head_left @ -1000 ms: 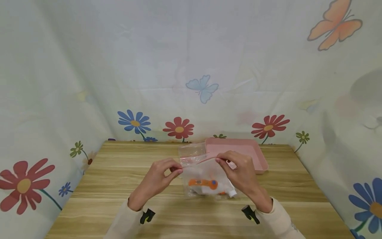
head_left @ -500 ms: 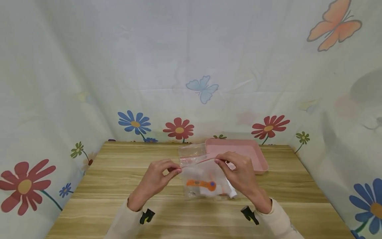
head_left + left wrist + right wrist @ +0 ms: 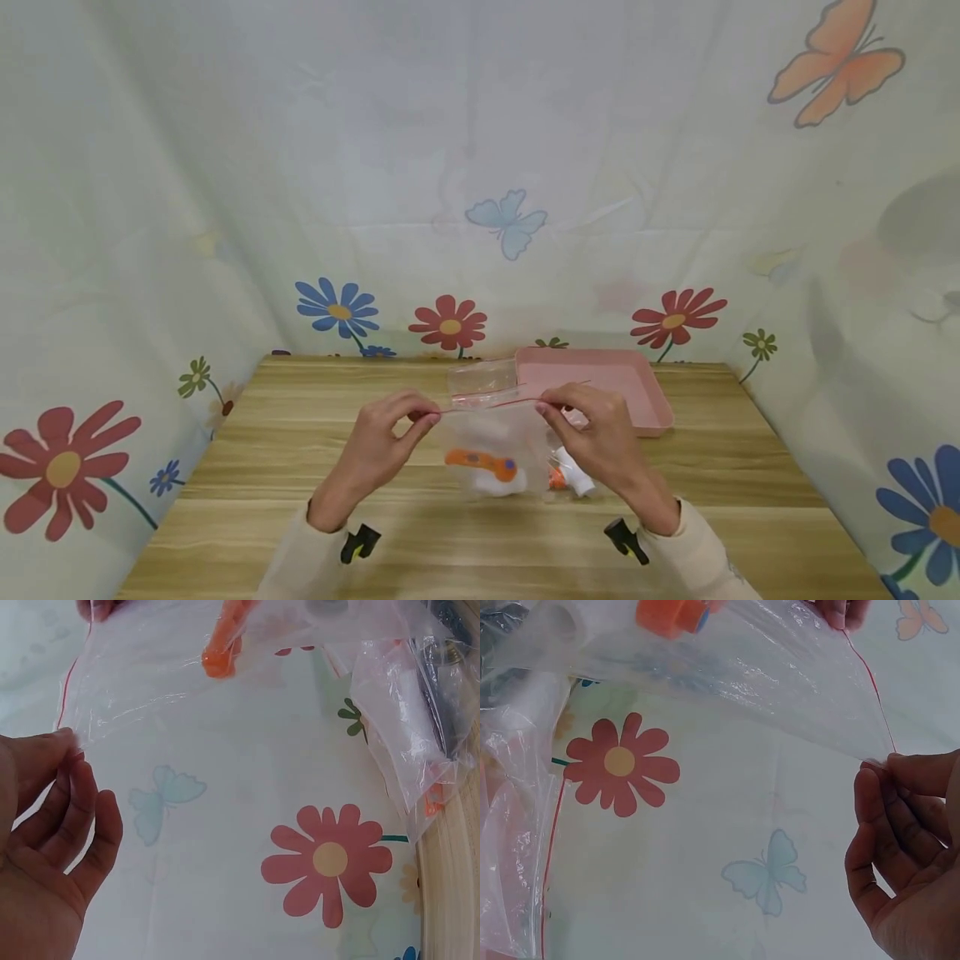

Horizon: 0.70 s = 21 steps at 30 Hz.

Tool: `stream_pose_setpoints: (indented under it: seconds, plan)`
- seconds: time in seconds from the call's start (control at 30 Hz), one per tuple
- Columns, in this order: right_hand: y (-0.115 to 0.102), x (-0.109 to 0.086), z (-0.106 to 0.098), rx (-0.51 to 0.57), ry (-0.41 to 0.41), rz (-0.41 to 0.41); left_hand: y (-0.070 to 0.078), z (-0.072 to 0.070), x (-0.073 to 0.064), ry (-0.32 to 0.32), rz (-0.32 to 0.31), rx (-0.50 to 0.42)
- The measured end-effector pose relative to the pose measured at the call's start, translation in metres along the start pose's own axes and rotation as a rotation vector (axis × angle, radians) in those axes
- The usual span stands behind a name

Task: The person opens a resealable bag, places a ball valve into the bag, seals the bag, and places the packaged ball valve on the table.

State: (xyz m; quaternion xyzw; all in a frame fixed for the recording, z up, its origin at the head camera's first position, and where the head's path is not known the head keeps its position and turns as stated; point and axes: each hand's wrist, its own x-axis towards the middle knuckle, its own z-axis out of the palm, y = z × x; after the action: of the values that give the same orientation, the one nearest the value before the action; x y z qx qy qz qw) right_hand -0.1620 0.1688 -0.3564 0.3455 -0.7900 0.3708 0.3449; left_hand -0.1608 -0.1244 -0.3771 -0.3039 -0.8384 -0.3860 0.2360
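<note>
A clear zip bag [image 3: 532,433] with a red seal line hangs between both hands. My left hand [image 3: 378,446] pinches one top corner between thumb and index finger. At the opposite corner, my right hand [image 3: 603,429] pinches the seal in the same way. Inside the bag lies a long orange item [image 3: 480,463] with a round blue spot at one end; its kind is unclear. A white roll [image 3: 559,626] with a hollow middle is beside it, seen in the right wrist view. The left wrist view shows the seal stretched between the two hands.
Behind the held bag, another clear zip bag [image 3: 480,377] lies on the wooden table [image 3: 300,467]. A white capped item [image 3: 576,473] and something orange show through plastic near the right hand. A pink tray [image 3: 600,373] stands at the back right, before a flowered curtain [image 3: 375,167].
My left hand has shifted left and slightly up, and the bag with its orange item has swung left. More of the white and orange things behind it now shows. The right hand has hardly moved.
</note>
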Motion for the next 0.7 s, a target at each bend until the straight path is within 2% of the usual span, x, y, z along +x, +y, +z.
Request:
stream_pose_setpoints:
  seconds: [0.17,0.27,0.47,0.7]
  plan:
    - [-0.002,-0.001,0.007,0.028,-0.035,0.032,-0.003,-0.005,-0.002,0.11,0.026,-0.009]
    - [-0.002,-0.002,0.013,0.042,-0.04,0.027,-0.004,-0.01,-0.003,0.151,0.041,-0.002]
    - [-0.004,-0.005,0.024,0.066,-0.062,0.018,-0.011,-0.017,-0.007,0.163,0.064,0.025]
    - [-0.006,-0.007,0.036,0.056,-0.104,0.015,-0.019,-0.024,-0.015,0.126,0.04,0.044]
